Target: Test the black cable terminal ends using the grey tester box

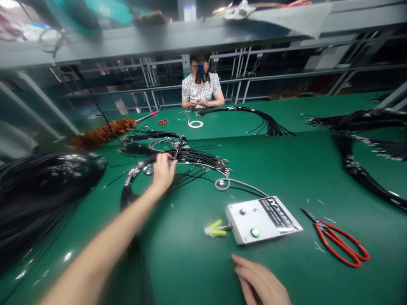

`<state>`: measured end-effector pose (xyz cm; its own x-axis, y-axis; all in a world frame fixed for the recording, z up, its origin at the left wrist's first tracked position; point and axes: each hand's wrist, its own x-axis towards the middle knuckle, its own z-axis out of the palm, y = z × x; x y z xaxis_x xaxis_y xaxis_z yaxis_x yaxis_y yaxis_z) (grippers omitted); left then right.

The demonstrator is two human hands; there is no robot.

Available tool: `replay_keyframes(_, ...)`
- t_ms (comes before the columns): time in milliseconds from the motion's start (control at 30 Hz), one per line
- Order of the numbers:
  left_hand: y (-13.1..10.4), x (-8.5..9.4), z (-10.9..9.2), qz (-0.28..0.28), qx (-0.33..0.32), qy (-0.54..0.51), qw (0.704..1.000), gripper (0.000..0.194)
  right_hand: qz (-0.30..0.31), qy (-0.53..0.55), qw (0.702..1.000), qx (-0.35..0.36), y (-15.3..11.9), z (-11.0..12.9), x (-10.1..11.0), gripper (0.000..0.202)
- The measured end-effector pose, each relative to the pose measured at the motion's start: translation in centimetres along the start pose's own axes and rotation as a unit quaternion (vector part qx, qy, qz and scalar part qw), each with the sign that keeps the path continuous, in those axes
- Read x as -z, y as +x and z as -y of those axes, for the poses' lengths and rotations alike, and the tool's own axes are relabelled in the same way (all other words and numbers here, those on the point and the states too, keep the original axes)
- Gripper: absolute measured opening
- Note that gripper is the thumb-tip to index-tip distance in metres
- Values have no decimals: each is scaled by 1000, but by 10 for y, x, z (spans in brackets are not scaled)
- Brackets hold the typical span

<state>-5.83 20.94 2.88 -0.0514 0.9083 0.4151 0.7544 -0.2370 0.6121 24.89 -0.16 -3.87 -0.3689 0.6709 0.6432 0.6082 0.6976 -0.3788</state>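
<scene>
My left hand (163, 173) reaches to a pile of black cables (199, 156) in the middle of the green table (273, 165). Its fingers are bent at the near left side of the pile, and whatever is between the fingertips cannot be made out. Low in the view, my right hand (259, 279) hovers near the table with its fingers apart and nothing in them. Above it sits a white box (262, 220) with a lit green button and a yellow-green clip (216, 228) at its left side. Red-handled scissors (340, 243) lie right of the box.
A large black cable bundle (47, 190) lies at the left, more bundles (365, 169) at the right. Beyond are a brown duster (106, 132), a white tape ring (195, 124) and small red scissors (163, 122). Across the table sits a person (202, 89) under an overhead shelf (159, 36).
</scene>
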Motion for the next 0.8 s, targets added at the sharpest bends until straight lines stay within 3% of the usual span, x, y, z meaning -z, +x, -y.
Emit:
replay_keyframes(100,-66,50,-27,164,-83,3,983,12,13,17,1000,-12,-6,-2,-4,26)
replay_keyframes(133,-92,65,-36,256,-127,-2,958,14,17,21,999,-18,-8,-3,-6,27)
replay_keyframes(167,-117,79,-45,406,-209,15,889,14,21,23,999,-24,-9,-3,-8,27)
replay_keyframes(200,-141,89,-53,492,-260,42,830,20,27,26,999,-30,-11,-3,-9,27)
replay_keyframes(267,-175,102,-64,555,-301,108,768,14,38,32,998,-43,-11,-1,-11,27)
replay_keyframes(367,-194,103,-65,561,-312,147,753,3,57,45,996,-61,-9,1,-11,25)
replay_keyframes(467,-189,98,-57,575,-300,110,753,5,64,54,994,-69,-6,4,-7,23)
replay_keyframes(633,-173,95,-53,599,-132,-48,788,9,46,113,985,-121,4,24,-5,18)
replay_keyframes(800,-166,77,-53,528,-47,-140,836,10,79,220,949,-210,23,54,-13,16)
